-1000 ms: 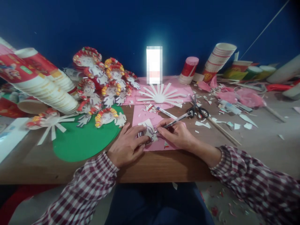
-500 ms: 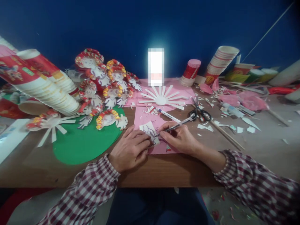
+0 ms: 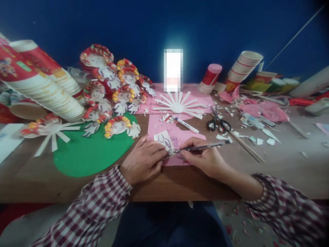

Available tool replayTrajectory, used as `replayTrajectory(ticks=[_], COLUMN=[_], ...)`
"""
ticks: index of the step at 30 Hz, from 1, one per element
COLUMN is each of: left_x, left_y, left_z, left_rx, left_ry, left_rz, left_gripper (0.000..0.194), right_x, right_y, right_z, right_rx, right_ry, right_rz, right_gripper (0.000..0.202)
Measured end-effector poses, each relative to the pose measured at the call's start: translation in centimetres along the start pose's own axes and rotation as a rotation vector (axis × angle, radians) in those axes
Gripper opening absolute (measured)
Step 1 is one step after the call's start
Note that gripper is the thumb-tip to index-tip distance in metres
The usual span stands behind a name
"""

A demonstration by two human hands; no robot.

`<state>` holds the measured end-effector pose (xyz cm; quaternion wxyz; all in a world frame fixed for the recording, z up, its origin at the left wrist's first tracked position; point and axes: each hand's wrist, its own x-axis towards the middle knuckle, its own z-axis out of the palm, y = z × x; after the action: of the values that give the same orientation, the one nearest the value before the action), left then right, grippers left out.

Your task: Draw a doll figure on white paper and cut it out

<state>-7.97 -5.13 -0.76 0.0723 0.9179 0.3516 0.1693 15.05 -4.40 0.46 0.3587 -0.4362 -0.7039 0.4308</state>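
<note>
My right hand (image 3: 205, 158) pinches a pen (image 3: 203, 147), its long axis running right from the tip, which meets the white paper cutout (image 3: 164, 140). My left hand (image 3: 144, 161) presses that cutout flat on the pink sheet (image 3: 164, 125), left of the tip.

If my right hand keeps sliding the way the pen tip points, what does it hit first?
Most likely the white paper cutout at the pen tip, then the left hand fingers pinning it; depth is hard to judge.
</note>
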Motion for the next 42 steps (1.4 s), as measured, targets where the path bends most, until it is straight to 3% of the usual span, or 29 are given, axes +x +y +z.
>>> replayTrajectory(ticks=[10, 42], left_x=[-0.15, -0.08], left_y=[-0.04, 0.0], left_z=[0.16, 0.11], left_rx=[0.019, 0.019], left_ry=[0.023, 0.025], left_rz=[0.016, 0.014], left_gripper=[0.027, 0.029], right_x=[-0.37, -0.27], right_y=[0.83, 0.85], right_z=[1.03, 1.07], right_rx=[-0.18, -0.225], right_ry=[-0.069, -0.104], right_rz=[-0.066, -0.028], right_gripper=[0.008, 0.013])
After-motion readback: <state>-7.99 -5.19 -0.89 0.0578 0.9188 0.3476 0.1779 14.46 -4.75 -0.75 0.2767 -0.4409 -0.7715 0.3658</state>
